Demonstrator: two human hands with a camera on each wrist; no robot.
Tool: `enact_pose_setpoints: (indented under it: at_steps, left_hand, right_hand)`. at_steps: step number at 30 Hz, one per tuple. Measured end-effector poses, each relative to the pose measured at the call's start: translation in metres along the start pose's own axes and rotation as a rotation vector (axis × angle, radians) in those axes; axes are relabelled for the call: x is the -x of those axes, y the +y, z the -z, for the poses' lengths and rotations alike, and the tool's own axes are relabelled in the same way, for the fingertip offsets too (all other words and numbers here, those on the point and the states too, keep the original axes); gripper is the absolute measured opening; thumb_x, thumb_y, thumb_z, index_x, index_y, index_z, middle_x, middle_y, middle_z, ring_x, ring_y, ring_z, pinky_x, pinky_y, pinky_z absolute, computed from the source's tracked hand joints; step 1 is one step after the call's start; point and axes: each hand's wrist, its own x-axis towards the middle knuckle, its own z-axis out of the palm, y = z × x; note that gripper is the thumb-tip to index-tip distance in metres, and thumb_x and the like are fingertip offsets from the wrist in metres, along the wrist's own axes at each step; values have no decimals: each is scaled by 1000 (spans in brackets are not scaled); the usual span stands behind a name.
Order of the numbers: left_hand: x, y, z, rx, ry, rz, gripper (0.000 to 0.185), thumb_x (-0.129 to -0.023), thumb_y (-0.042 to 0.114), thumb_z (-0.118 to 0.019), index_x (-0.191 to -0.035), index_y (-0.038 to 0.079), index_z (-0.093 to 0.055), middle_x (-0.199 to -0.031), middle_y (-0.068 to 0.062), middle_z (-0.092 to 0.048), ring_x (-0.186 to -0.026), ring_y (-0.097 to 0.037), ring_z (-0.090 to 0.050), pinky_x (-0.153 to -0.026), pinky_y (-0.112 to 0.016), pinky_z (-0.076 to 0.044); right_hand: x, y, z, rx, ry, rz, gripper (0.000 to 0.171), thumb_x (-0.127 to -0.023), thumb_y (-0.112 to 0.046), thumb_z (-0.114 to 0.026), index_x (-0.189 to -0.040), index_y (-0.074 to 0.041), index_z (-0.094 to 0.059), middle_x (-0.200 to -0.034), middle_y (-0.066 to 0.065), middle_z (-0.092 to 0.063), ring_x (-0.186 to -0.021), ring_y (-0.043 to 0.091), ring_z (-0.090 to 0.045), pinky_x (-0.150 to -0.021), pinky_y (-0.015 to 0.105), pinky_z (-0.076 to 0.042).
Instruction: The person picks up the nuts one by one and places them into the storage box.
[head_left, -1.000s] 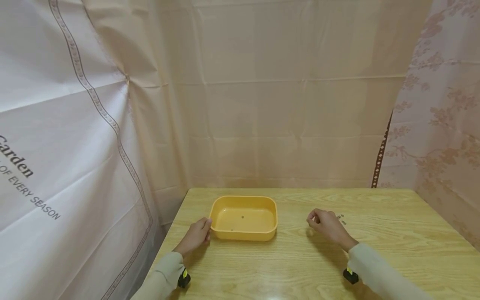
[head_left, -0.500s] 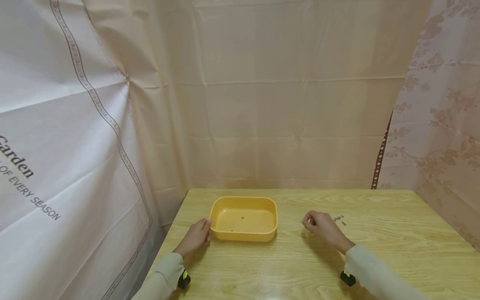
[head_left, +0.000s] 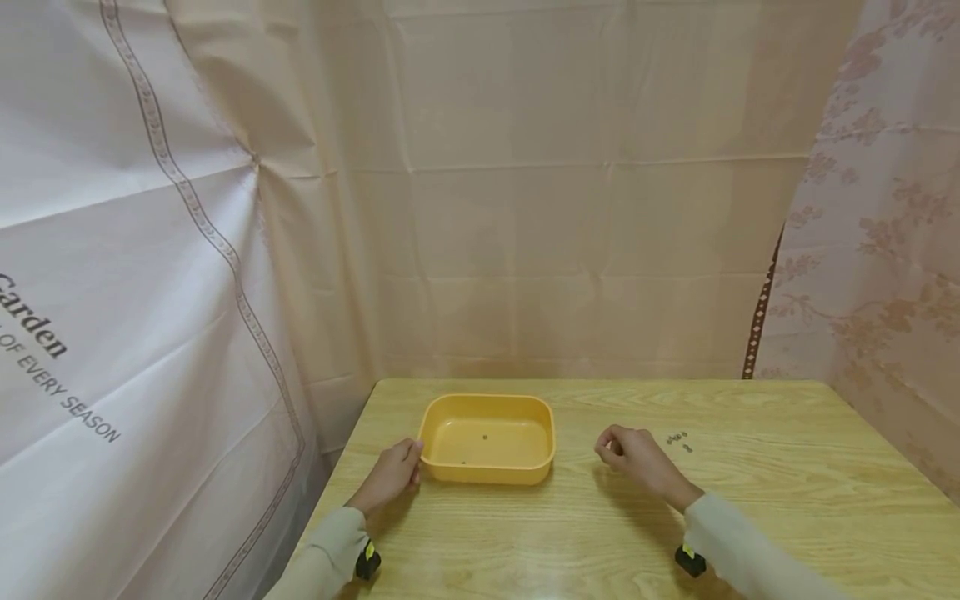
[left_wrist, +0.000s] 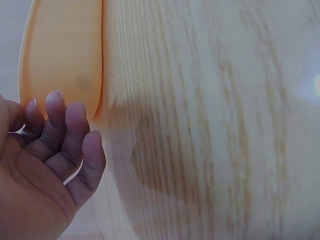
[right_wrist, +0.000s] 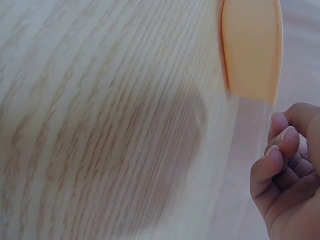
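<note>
Two small bits lie in the tray (head_left: 487, 471) – several bits (head_left: 678, 439) remain on the tabletop (head_left: 750, 500); right hand (head_left: 633, 454) fingers clenched, whether pinching one I cannot tell; left hand (head_left: 392, 475) relaxed against tray.

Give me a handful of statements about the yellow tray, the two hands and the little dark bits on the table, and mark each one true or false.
1. The yellow tray stands on the wooden table. True.
2. The left hand rests at the tray's left end. True.
3. The right hand is inside the tray. False: it is over the table, to the right of the tray and apart from it.
4. A cluster of small dark pieces lies on the table to the right of the right hand. True.
5. The tray is piled full of pieces. False: only a couple of tiny dark specks show on its floor.
6. The right hand's fingers are spread flat. False: they are curled in.
</note>
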Motion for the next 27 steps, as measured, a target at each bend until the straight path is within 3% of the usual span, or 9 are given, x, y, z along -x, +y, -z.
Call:
enact_pose_setpoints:
  at_steps: [20,27]
  left_hand:
    - [1,-2,1,-7,-9,-22,35,-115,27,-38,-94,2,-52,-75,-6,-56,-66,-19,-54,-58,-29,-51]
    - [1,-1,1,-10,-7,-13,34,-115,27,-38,-95,3,-53,-74,-6,-56,-65,-19,-54,-58,-29,-50]
  right_hand:
    - [-3,-8,-10,11,-10,9,7,-103,-10,-63,-99,-7,-66,-72,2,-64,-57,5,-51,-51,24,-45]
    - [-3,-9,-12,-3,-8,34,4,-102,-10,-65,-99,-7,-66,-69,-5,-60,-57,4,-48,-51,23,-44]
